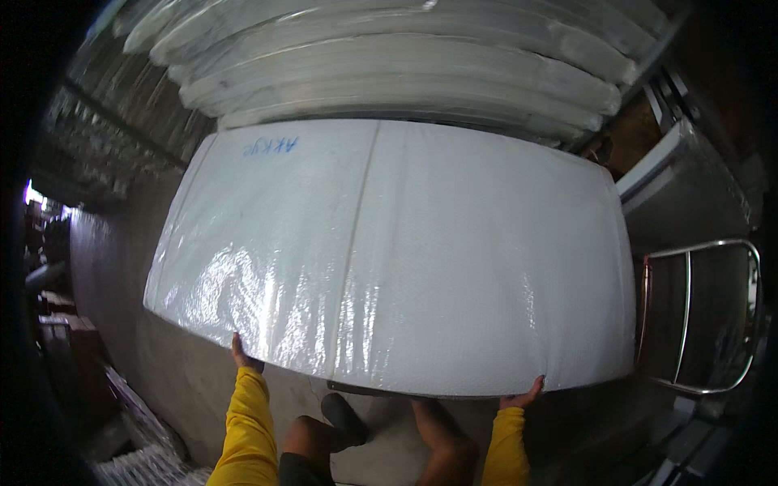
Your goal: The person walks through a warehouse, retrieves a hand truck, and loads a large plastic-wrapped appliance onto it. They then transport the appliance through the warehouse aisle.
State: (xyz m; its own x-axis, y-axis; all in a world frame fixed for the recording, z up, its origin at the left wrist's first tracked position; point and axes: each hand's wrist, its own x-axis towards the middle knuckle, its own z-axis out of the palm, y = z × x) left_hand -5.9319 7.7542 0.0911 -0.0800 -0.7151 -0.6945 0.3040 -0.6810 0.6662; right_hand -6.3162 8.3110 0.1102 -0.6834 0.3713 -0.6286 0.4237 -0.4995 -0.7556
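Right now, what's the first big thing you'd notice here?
A huge white flat panel wrapped in shiny clear plastic fills the middle. The left hand and right hand, in yellow sleeves, grip its near edge. Beyond it lies a stack of similar wrapped white panels.

1. A stack of white wrapped panels (397, 73) lies at the top of the view, their long edges layered one above another under clear film.
2. A metal cart (689, 202) stands at the right, its flat side grey and dull.
3. A chrome tube handle (703, 316) bends in a rounded loop just below that cart.
4. The concrete floor (121, 267) shows bare and grey on the left.
5. Dark stacked goods (57, 267) line the far left edge; what they are is hard to make out in the shadow.
6. A ribbed, pale sheet (142, 466) lies at the lower left corner, possibly corrugated plastic.
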